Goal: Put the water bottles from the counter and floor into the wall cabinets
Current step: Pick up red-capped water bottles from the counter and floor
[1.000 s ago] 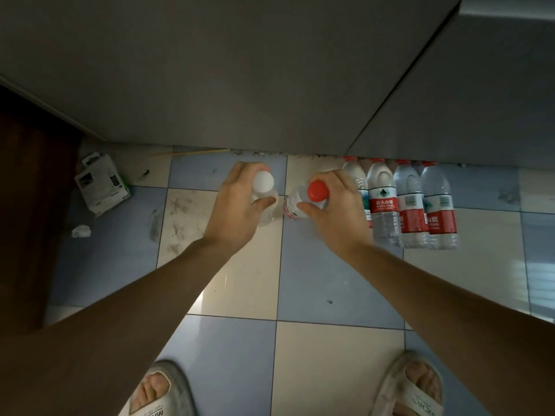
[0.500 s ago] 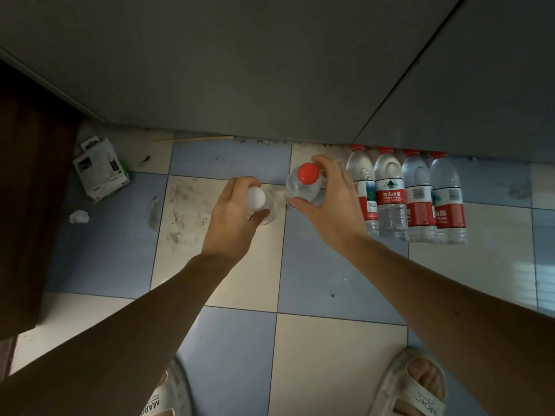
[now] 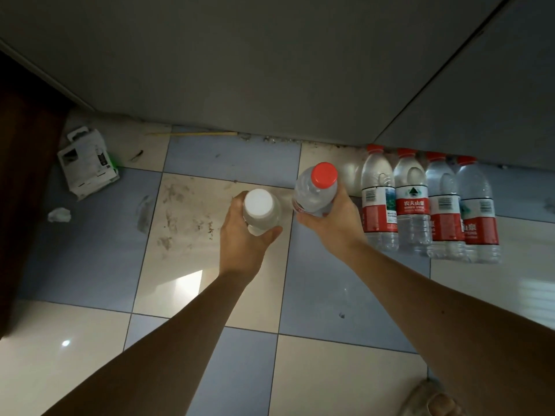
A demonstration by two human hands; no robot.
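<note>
My left hand (image 3: pixel 244 238) grips a clear bottle with a white cap (image 3: pixel 258 204), held above the tiled floor. My right hand (image 3: pixel 333 225) grips a clear water bottle with a red cap (image 3: pixel 318 187), tilted a little and raised higher than the other. Both caps point up at me. Several more red-capped, red-labelled water bottles (image 3: pixel 429 205) stand in a row on the floor to the right, against the foot of the grey cabinet (image 3: pixel 270 70).
A small white cardboard box (image 3: pixel 88 163) and a crumpled scrap of paper (image 3: pixel 59 214) lie on the floor at the left, beside a dark brown panel (image 3: pixel 21 190). My sandalled foot (image 3: pixel 435 400) shows at the bottom right. The tiles (image 3: pixel 315 295) are blue and cream.
Both hands have lifted their bottles off the floor and toward me. The right bottle rose first and stands higher. The view has shifted, so the row of bottles sits further right.
</note>
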